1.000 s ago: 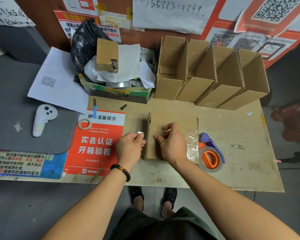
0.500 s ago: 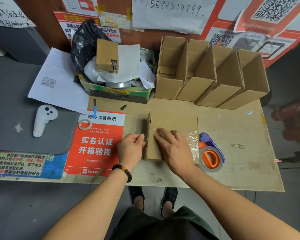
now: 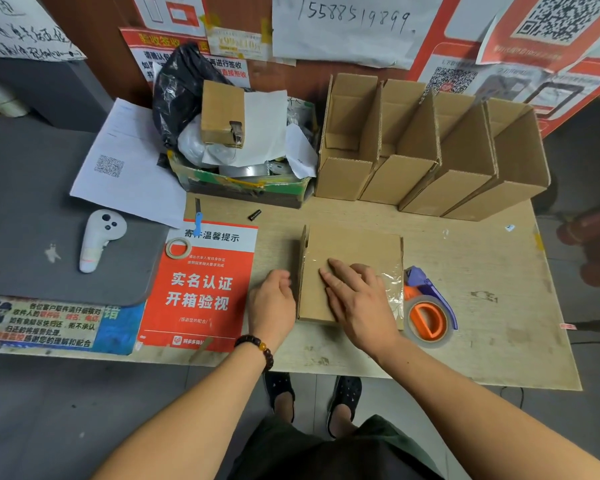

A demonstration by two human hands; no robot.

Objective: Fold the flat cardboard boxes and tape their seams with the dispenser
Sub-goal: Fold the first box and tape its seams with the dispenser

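Four folded boxes (image 3: 430,161) along the poster-covered wall (image 3: 361,32), behind the plywood tabletop (image 3: 482,341)

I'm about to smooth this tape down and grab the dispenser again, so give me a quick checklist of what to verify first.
1. Cardboard box lying flat on the table: ok.
2. Right hand pressing flat on the box top: ok.
3. Left hand against the box's left edge: ok; whether it holds anything: cannot tell.
4. Clear tape laid across the box top: ok; fully stuck down: cannot tell.
5. Tape dispenser beside the box, right of the right hand: ok.
6. Tape cut free from the dispenser: cannot tell.
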